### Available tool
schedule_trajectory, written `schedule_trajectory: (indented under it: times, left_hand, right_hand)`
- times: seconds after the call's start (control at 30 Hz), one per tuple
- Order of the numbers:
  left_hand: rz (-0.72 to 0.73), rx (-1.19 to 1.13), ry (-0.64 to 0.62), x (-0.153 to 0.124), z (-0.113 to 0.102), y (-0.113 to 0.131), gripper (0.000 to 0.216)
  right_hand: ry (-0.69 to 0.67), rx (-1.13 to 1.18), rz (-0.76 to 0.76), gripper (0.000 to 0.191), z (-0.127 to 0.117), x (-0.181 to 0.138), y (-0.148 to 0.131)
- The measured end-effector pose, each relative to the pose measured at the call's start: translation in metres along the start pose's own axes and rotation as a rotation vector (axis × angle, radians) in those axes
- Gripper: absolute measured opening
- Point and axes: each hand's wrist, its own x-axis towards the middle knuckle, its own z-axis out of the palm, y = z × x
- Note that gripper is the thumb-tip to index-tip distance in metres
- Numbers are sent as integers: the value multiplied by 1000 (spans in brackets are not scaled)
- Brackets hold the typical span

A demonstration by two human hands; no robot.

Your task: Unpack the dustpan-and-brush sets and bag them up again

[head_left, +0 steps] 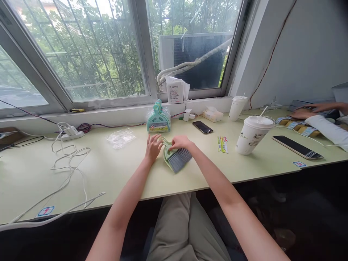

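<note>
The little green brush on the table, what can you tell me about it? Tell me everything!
The mini brush and dustpan set lies flat on the pale table. It looks like light green plastic, with a fan of grey bristles pointing towards the person. Its handle end points towards the window. The right hand rests over its handle part, and the left hand touches the handle end with its fingertips. Nothing else touches it.

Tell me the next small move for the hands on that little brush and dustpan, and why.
Probably pull the brush free with the right hand while the left hand pins the dustpan by its handle: both hands sit on the set, and the grey bristles lie nested in the green pan.
</note>
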Motion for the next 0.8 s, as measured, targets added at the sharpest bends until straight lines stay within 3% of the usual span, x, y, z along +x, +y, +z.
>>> schedule_trajectory:
  times: [0.1, 0.2, 0.27, 0.4, 0.47, 0.53, 0.63, 0.8]
  left_hand:
    - [-255, -225, 48, 3, 5, 5, 37]
    - [-595, -513, -104, 4, 11, 13, 39]
    - [-708, -678, -207, 4, 14, 19, 42]
    - [-786, -1039, -362, 2, 10, 29, 53]
    - [-753, -1193, -502, 1, 6, 30, 50]
    - [-722, -1261, -566, 0, 3, 27, 47]
    - [-754, -1273, -527, 0, 2, 20, 43]
    - [-838, -1264, -430, 4, 4, 10, 37]
  right_hand:
    - [50, -12, 62, 51, 2, -1, -9]
    - [91, 12, 115, 53, 8, 0, -10]
    - [116, 28, 156, 52, 11, 1, -6]
    - [284, 80, 270, 45, 9, -2, 3]
    - [373, 103, 256, 40, 6, -5, 4]
    - [435, 126, 186, 37, 5, -12, 6]
    - [528, 158, 198, 39, 11, -30, 24]
    - [570, -25, 506, 47, 43, -93, 98]
